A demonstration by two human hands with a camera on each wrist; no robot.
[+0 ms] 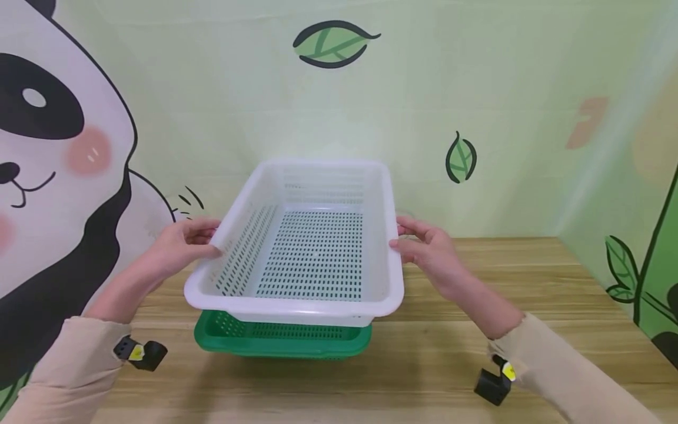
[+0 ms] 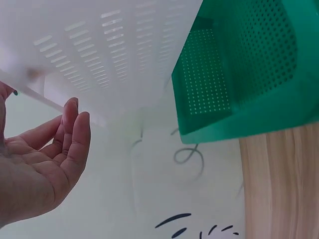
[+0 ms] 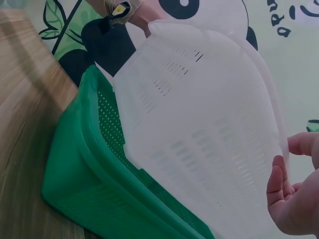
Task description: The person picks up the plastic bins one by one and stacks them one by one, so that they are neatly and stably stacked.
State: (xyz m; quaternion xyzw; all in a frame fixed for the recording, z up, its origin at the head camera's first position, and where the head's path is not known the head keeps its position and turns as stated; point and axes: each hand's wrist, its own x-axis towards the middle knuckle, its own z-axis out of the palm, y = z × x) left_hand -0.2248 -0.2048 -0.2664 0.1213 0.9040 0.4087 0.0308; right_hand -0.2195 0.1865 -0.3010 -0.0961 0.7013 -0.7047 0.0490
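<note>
A white plastic basket point(image 1: 318, 307) with slotted walls and floor is held up, tilted so its inside faces the head camera. My left hand point(image 1: 182, 244) pinches its left rim, thumb on top and fingers beneath. On the opposite rim my right hand point(image 1: 426, 250) grips in the same way. Below the white basket is a green perforated basket point(image 1: 286, 347), mostly hidden by it in the head view. Both wrist views show the white basket's underside over the green one point(image 3: 75, 164). In the right wrist view, the white basket's lower edge is close to the green rim; whether they touch I cannot tell.
A wood-grain table point(image 1: 477, 330) lies under the baskets and ends at a green wall cloth point(image 1: 503, 118) printed with leaves. A large printed panda point(image 1: 53, 176) covers the left side. Small black cameras point(image 1: 153, 355) are strapped to both wrists.
</note>
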